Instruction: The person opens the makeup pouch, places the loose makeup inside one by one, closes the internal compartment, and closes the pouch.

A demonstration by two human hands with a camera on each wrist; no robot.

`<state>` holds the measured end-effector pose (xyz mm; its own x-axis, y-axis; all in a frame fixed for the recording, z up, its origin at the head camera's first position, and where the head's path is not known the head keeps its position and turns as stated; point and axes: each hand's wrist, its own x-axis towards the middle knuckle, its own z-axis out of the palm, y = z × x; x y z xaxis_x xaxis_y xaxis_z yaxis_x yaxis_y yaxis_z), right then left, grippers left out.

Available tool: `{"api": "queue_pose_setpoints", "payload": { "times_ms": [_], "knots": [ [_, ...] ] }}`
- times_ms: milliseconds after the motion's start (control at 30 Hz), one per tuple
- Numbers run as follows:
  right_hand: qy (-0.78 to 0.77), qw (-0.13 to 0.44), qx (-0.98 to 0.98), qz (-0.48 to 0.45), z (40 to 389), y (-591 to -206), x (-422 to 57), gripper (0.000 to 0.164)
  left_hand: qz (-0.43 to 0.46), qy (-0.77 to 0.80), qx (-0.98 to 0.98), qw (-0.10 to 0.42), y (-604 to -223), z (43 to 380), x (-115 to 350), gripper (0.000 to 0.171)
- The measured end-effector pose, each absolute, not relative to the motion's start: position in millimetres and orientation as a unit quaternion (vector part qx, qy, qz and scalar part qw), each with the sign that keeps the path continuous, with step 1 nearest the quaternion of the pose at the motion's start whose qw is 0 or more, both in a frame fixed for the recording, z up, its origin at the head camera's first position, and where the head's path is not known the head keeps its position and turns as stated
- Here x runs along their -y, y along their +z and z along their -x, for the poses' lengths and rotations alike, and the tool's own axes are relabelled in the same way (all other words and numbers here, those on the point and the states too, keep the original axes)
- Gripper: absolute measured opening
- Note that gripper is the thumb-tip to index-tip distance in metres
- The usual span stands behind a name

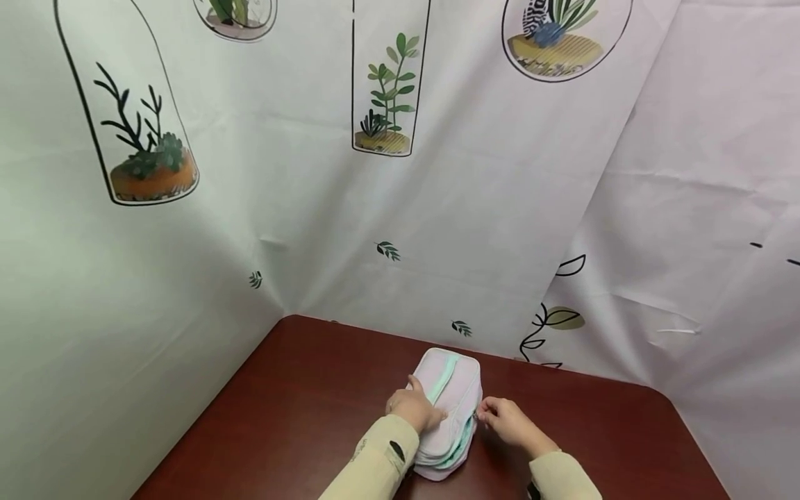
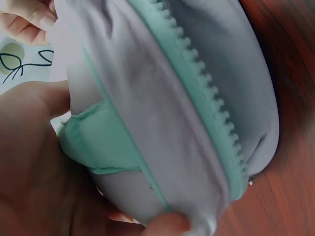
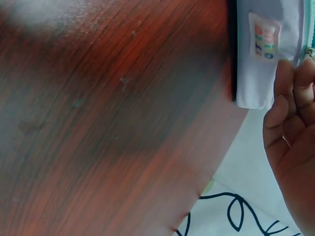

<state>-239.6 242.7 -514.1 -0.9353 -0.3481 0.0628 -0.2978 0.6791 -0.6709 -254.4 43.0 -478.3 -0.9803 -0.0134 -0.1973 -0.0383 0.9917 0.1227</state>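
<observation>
A pale lilac pencil case (image 1: 459, 396) with mint-green trim lies on the table, its long side running away from me. My left hand (image 1: 414, 408) lies across its top and grips it, thumb and fingers spread to either side. In the left wrist view, a mint zipper (image 2: 202, 83) shows bare teeth along one edge, parted from the fabric beside it. At the case's right side, my right hand (image 1: 507, 421) has its fingertips together at the zipper pull (image 3: 309, 52), pinching it. A small colourful label (image 3: 265, 38) is on the case's side.
The dark red-brown wooden table (image 1: 300, 403) has rounded far corners. White cloth (image 1: 300, 173) printed with plants in glass jars hangs behind it and along the left side.
</observation>
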Motion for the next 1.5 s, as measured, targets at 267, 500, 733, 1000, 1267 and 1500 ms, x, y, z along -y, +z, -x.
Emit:
{"api": "queue_pose_setpoints", "payload": {
  "times_ms": [267,500,733,1000,1267,1500],
  "knots": [
    [-0.378,0.016,-0.916,0.134,235.2,-519.2,-242.6,0.007,-0.034,0.204,-0.968,0.139,-473.6,249.3,-30.4,0.100],
    [-0.390,-0.003,-0.917,0.080,233.0,-527.6,-240.3,0.007,-0.217,0.155,-0.954,0.139,-453.0,280.7,-1.0,0.045],
    [-0.355,-0.001,-0.931,0.089,230.9,-524.6,-241.1,0.009,-0.435,-0.083,-0.896,0.016,-458.5,291.6,-8.1,0.071],
    [-0.350,0.006,-0.927,0.131,234.9,-521.4,-244.8,0.007,-0.443,-0.113,-0.888,0.039,-444.4,289.9,-22.4,0.056],
    [-0.355,0.002,-0.920,0.168,238.1,-519.6,-250.6,0.013,-0.444,-0.117,-0.888,0.005,-453.9,295.9,-26.9,0.040],
    [-0.361,-0.008,-0.915,0.179,237.9,-518.1,-249.6,0.017,-0.411,-0.101,-0.906,-0.020,-459.2,295.6,-23.5,0.029]
  ]
}}
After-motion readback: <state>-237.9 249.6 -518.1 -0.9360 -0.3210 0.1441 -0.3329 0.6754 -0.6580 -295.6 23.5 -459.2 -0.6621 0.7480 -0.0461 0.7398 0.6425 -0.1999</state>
